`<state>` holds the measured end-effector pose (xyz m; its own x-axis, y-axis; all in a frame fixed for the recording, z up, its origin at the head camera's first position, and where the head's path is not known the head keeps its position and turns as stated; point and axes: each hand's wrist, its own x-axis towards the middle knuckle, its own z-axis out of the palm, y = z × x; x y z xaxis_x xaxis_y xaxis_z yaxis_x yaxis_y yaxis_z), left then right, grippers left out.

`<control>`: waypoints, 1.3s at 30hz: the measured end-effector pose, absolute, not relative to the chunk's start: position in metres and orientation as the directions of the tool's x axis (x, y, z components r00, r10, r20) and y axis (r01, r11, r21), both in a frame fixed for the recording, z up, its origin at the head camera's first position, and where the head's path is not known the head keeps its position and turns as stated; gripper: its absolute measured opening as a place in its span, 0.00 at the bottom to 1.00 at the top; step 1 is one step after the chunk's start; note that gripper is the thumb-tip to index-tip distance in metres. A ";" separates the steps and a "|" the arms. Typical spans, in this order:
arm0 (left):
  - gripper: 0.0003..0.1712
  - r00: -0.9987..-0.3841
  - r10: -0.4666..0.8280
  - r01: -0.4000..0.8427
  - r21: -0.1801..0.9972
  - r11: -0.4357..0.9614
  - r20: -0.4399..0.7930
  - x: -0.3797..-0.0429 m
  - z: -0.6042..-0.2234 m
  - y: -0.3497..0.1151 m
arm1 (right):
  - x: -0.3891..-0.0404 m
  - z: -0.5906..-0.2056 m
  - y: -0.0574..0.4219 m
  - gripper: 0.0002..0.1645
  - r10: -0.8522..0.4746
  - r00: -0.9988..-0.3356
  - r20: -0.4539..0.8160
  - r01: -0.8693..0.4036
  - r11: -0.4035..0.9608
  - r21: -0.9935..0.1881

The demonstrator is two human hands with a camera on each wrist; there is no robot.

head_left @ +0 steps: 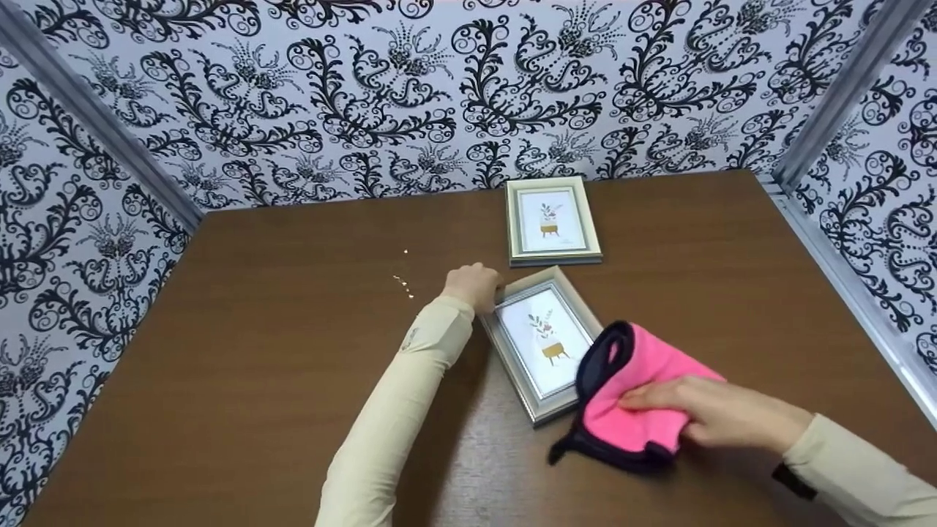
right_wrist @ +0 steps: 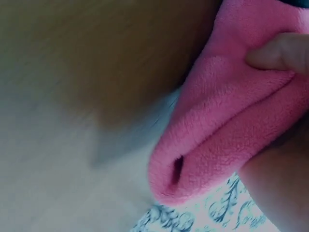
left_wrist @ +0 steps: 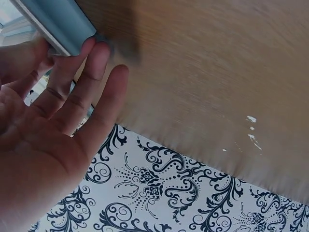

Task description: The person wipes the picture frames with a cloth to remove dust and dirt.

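My left hand [head_left: 472, 285] grips the upper left corner of a silver-edged picture frame [head_left: 538, 344], which is turned askew on the brown table with its plant picture facing up. In the left wrist view, the frame's grey-blue edge [left_wrist: 67, 24] sits between the thumb and curled fingers [left_wrist: 91, 72]. A folded pink cloth [head_left: 659, 359] with dark edging is pinched in my right hand [head_left: 710, 410], over the frame's lower right corner. Folds of this cloth [right_wrist: 217, 125] fill much of the right wrist view, with the thumb on top; whether it touches the frame, I cannot tell.
Behind the held frame lies a second picture frame [head_left: 554, 219], apparently on top of another. Small pale marks [head_left: 402, 285] show on the table [head_left: 256, 351] left of centre. Patterned walls [head_left: 410, 95] close off the back and both sides.
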<state>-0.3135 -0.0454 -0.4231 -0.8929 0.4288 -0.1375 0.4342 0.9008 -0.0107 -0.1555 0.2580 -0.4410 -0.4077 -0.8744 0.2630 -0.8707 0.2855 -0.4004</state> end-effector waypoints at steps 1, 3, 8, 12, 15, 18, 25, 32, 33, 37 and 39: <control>0.07 -0.892 0.434 0.439 -0.010 0.898 -0.127 -0.314 -0.424 -0.047 | -0.153 -0.440 0.252 0.32 -0.881 -0.403 0.248 -0.873 0.289 -0.393; 0.06 -0.891 0.441 0.444 -0.014 0.896 -0.107 -0.314 -0.424 -0.049 | -0.149 -0.439 0.238 0.31 -0.895 -0.380 0.234 -0.882 0.275 -0.383; 0.05 -0.895 0.433 0.438 -0.026 0.899 -0.105 -0.314 -0.425 -0.048 | -0.142 -0.440 0.203 0.30 -0.931 -0.304 0.204 -0.907 0.217 -0.361; 0.04 -0.900 0.420 0.425 -0.024 0.905 -0.113 -0.314 -0.428 -0.047 | -0.139 -0.442 0.178 0.33 -0.957 -0.217 0.194 -0.928 0.141 -0.344; 0.04 -0.904 0.413 0.418 -0.021 0.908 -0.111 -0.314 -0.428 -0.046 | -0.138 -0.443 0.165 0.36 -0.970 -0.155 0.189 -0.944 0.089 -0.317; 0.05 -0.905 0.411 0.415 -0.011 0.910 -0.112 -0.313 -0.428 -0.045 | -0.137 -0.442 0.159 0.37 -0.975 -0.123 0.183 -0.956 0.067 -0.284; 0.05 -0.904 0.409 0.413 -0.009 0.911 -0.126 -0.313 -0.426 -0.042 | -0.135 -0.432 0.157 0.37 -0.966 -0.112 0.234 -0.977 0.064 -0.203; 0.07 -0.895 0.425 0.430 -0.010 0.903 -0.136 -0.314 -0.422 -0.039 | -0.136 -0.416 0.174 0.38 -0.885 -0.260 0.386 -0.966 0.237 -0.107; 0.07 -0.897 0.421 0.428 -0.018 0.904 -0.137 -0.315 -0.422 -0.039 | -0.138 -0.415 0.176 0.38 -0.866 -0.306 0.397 -0.952 0.280 -0.122; 0.10 -0.903 0.401 0.414 -0.054 0.909 -0.155 -0.317 -0.419 -0.039 | -0.142 -0.425 0.177 0.36 -0.830 -0.425 0.362 -0.905 0.388 -0.173; 0.12 -0.902 0.398 0.413 -0.067 0.908 -0.169 -0.318 -0.418 -0.038 | -0.144 -0.433 0.172 0.36 -0.849 -0.427 0.312 -0.904 0.399 -0.152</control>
